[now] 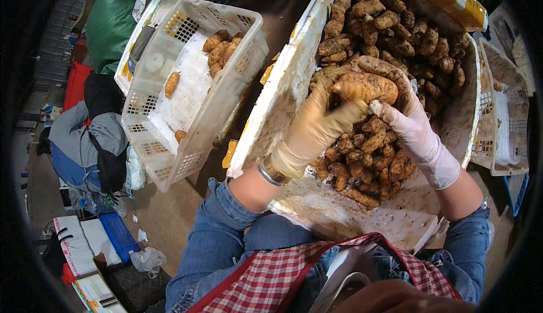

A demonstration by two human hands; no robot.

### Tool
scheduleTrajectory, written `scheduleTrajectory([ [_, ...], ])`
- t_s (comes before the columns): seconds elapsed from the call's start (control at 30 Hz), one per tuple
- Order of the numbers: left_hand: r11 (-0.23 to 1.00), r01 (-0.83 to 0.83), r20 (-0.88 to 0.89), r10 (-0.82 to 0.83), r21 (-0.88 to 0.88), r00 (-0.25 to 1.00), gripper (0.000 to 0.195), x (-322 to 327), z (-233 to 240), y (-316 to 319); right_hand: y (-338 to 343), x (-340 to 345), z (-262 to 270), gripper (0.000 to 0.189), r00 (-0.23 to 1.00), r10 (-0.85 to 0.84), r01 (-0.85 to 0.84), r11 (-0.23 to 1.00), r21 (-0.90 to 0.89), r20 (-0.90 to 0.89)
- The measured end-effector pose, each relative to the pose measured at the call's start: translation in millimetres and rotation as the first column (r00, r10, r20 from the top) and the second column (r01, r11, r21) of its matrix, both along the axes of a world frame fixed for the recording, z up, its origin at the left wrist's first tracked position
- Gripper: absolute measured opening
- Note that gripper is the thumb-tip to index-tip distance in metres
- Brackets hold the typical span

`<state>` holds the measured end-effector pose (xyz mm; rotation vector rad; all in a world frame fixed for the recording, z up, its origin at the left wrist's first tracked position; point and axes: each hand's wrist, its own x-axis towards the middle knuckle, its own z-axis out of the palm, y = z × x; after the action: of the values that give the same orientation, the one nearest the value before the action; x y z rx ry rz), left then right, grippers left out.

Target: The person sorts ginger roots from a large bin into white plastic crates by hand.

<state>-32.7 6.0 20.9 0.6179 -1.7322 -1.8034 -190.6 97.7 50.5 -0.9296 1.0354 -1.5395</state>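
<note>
Above an open foam box, I hold a large orange-brown tuber with soil on its skin. My left hand, in a dirty yellowish glove, grips the tuber's left end. The fingers of my right hand, in a pale, soil-stained glove, curl over its top and right side. Both thumbs are at its lower edge. Many soil-covered tubers are heaped at the back of the box, and a smaller pile lies below my hands.
Left of the box, a white plastic crate holds several tubers on a pale liner. Another crate stands at the right. Further left are a person, a green sack, a blue basket and a plastic bag.
</note>
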Motion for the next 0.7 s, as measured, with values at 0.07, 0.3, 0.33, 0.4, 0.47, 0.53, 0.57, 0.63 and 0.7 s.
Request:
scheduleTrajectory([
  [0.07, 0.973, 0.009, 0.013, -0.007, -0.232, 1.000, 0.062, 0, -6, -6, 1, 0, -6, 0.056, 1.000, 0.001, -0.001, 1.000, -0.006, -0.008],
  [0.3, 0.855, 0.051, -0.011, -0.066, -0.516, 0.998, 0.069, -7, 13, 0, -1, -11, -28, 0.046, 0.999, 0.003, -0.015, 0.970, 0.241, 0.053],
  [0.33, 0.807, 0.132, 0.150, -0.054, -0.576, 0.987, 0.067, -4, 25, 2, 2, -18, -26, 0.047, 0.967, 0.110, -0.175, 0.943, 0.284, 0.229],
  [0.4, 0.841, 0.119, 0.118, -0.067, -0.528, 0.991, 0.065, -4, 22, 5, 1, -13, -23, 0.046, 0.968, 0.036, -0.103, 0.960, 0.262, 0.250],
  [0.47, 0.843, 0.080, 0.077, -0.047, -0.532, 0.996, 0.060, -4, 20, 6, -1, -4, -15, 0.043, 0.975, 0.007, -0.058, 0.973, 0.224, 0.223],
  [0.53, 0.810, 0.006, 0.025, 0.010, -0.587, 1.000, 0.053, -1, 20, 6, -2, 5, -13, 0.040, 0.975, 0.026, -0.061, 0.986, 0.155, 0.219],
  [0.57, 0.808, -0.019, 0.021, 0.039, -0.590, 0.999, 0.049, -1, 20, 6, -1, 10, -12, 0.039, 0.985, 0.004, -0.027, 0.991, 0.127, 0.174],
  [0.63, 0.802, -0.067, 0.009, 0.090, -0.594, 0.996, 0.042, -1, 16, 8, 1, 15, -14, 0.043, 0.999, -0.051, 0.053, 0.995, 0.089, -0.019],
  [0.7, 0.964, -0.119, -0.052, 0.110, -0.237, 0.993, 0.035, -1, 17, 8, 5, 20, -10, 0.046, 0.978, -0.085, 0.088, 0.996, 0.007, -0.192],
])
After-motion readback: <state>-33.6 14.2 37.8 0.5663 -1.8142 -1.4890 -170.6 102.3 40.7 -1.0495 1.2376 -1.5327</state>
